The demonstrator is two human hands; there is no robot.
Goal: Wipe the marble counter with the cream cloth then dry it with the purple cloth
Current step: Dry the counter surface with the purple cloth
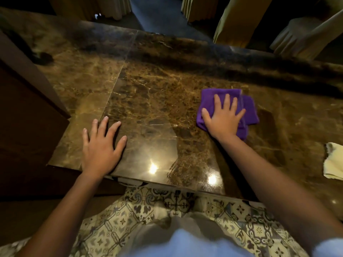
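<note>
Head view: the purple cloth [246, 110] lies folded on the marble counter [152, 101], right of centre and well back from the near edge. The right hand [223, 117] presses flat on it, fingers spread and pointing away, palm down. It is not clenched around the cloth but pinning it under an open palm, which looks suited to pushing the cloth across the stone so a broad patch gets dried at once. One corner of the cloth sticks out to the right of the hand.

The left hand [103, 147] rests open on bare marble near the front left corner, holding nothing; I judge it is there to brace the body while the other arm reaches.

The cream cloth [334, 162] sits crumpled at the far right edge of the picture, well apart from both hands, apparently set aside, so the drying step seems to be the one in hand. Ceiling lights glare off the near marble. Below the counter edge a patterned floor [167, 204] shows.
</note>
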